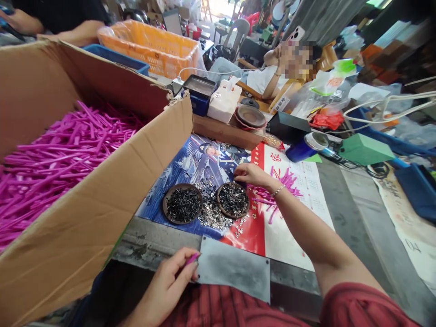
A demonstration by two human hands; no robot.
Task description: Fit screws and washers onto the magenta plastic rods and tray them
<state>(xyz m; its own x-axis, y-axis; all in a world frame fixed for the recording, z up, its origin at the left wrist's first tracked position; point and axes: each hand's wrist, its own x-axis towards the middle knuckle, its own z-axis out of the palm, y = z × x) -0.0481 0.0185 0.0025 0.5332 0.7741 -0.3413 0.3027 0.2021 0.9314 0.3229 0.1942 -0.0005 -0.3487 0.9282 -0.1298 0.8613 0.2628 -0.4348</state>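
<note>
My left hand (170, 284) is near my lap at the table's front edge, fingers pinched on a small magenta plastic piece (192, 258). My right hand (250, 175) reaches forward over the far rim of the right round dish (233, 200) of small dark screws, fingertips curled together above them; whether they hold a screw is hidden. A second dish (182, 204) of dark screws sits to the left. Loose silvery washers (211, 213) lie between the dishes. Several magenta sticks (272, 195) lie just beyond my right wrist.
A big cardboard box (102, 195) full of magenta sticks fills the left. A grey metal plate (235, 268) sits at the front edge. A blue bottle (304, 147), green box (366, 150), orange basket (153, 45) and clutter stand behind. A seated person (272, 75) is at the back.
</note>
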